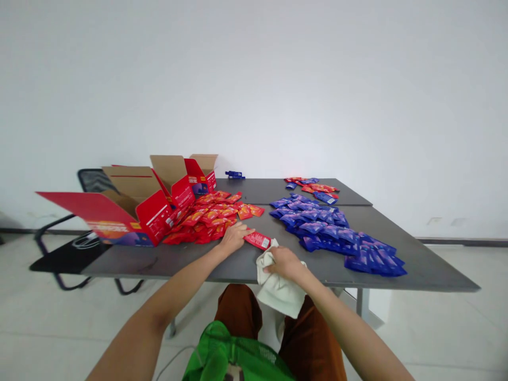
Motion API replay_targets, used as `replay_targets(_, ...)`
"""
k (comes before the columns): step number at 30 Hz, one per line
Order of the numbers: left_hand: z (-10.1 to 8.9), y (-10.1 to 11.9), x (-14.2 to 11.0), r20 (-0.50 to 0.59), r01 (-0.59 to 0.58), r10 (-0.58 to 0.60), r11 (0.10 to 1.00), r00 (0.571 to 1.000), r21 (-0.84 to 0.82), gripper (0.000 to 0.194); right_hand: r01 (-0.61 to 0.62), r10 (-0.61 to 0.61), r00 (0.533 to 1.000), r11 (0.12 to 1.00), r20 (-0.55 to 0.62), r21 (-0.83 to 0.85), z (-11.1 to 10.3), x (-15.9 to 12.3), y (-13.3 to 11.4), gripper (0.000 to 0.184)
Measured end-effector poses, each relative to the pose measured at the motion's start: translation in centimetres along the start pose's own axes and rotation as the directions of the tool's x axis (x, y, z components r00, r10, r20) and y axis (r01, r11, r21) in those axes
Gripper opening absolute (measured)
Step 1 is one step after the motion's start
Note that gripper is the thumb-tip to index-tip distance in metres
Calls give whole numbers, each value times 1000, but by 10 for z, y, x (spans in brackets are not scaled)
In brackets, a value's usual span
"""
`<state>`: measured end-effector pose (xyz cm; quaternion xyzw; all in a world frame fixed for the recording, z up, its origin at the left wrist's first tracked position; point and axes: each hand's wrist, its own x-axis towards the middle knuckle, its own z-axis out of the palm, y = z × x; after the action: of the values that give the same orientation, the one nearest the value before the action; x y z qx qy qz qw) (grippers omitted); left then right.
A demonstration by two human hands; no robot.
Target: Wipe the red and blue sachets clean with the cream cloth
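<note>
Lying between hands (234, 236): red packet (257, 239) | left pinching it | right gripping cloth (281, 280)

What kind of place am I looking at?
Probably a packing or sorting room: open red cartons, piles of red packets and blue packets, all on gray tables by a plain wall.

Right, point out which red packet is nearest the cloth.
The single red packet, white print showing, between the left hand and the white cloth, apart from the red pile.
</note>
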<state>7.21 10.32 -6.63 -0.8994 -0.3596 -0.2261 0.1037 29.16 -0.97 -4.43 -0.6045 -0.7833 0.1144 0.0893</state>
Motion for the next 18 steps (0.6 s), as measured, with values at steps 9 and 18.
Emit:
replay_targets(9,-73,8,26,44,308,-319,938,947,156,30,-224,210,940,974,-269,-21,-4,7,35,34)
replay_targets(18,-132,-76,49,138,590,-636,762,759,267,40,-182,134,923,978,-360,-103,6,-3,34,25)
